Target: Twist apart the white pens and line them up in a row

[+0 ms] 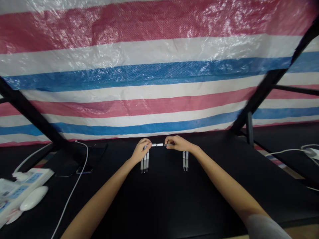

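Note:
My left hand [141,151] and my right hand [177,143] hold one white pen [158,145] crosswise between them, each pinching an end, above the black table [164,199]. Below my left hand lie three grey-white pens [144,164] side by side, pointing towards me. Two more pens [185,160] lie parallel under my right wrist.
A white power strip [17,189] with a white cable [74,186] and a white mouse [33,198] sit at the left edge. A dark phone [86,159] lies beyond them. Black frame bars [259,99] slant at both sides before a red, white and blue striped tarp [154,83]. More white cables [299,151] lie at right.

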Available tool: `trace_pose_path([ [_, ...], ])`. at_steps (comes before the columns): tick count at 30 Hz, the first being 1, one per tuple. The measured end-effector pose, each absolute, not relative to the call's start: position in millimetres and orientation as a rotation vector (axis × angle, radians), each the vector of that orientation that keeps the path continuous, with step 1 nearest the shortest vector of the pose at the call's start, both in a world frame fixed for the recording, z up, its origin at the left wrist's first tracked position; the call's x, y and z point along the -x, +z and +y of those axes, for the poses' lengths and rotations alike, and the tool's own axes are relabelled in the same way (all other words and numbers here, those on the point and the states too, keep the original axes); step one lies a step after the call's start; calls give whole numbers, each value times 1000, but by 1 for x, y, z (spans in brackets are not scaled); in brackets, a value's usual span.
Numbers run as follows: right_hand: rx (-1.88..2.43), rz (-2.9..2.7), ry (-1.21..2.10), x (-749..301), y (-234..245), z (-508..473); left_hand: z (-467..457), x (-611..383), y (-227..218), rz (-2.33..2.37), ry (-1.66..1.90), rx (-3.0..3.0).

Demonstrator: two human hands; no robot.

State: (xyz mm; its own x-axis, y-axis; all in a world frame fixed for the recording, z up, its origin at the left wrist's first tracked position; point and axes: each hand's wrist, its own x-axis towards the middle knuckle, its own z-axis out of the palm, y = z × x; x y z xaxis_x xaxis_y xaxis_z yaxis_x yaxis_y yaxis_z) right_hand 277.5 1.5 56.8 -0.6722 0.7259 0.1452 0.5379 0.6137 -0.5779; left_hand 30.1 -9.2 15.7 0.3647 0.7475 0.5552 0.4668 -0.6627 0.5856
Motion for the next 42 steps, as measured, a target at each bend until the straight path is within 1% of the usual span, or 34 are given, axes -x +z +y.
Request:
trace_pose_path([
  [17, 1088, -2454, 676, -286, 56, 8, -2, -25, 13, 1206, 1310, -2037],
  [26, 1099, -2448, 657, -290, 55, 10, 1, -21, 10, 1332, 1438, -1886],
  [32, 1104, -2466, 731, -291, 58, 9, 1, -22, 11, 1293, 1436, -1888],
  [42, 1145, -2537, 752, -291, 61, 7, -1, -23, 14, 1266, 1418, -1951],
])
